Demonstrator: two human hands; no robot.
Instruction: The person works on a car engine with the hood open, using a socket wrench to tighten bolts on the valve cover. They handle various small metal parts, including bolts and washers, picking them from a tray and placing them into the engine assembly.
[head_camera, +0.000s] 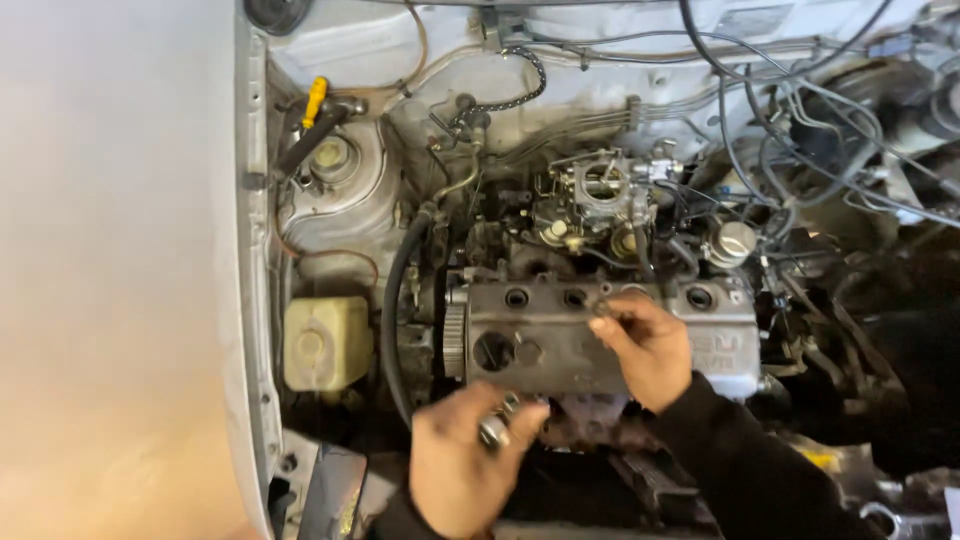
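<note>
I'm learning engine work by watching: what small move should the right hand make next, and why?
Probably lower the right hand so the small part pinched in its fingertips meets the valve cover by the plug holes. It hangs just above that spot, while the left hand holds small metal pieces in front.

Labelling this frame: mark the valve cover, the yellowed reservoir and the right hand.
valve cover (560, 345): head view, bare top face.
yellowed reservoir (325, 342): head view, middle of its body.
right hand (648, 345): head view, back of the hand.
</note>
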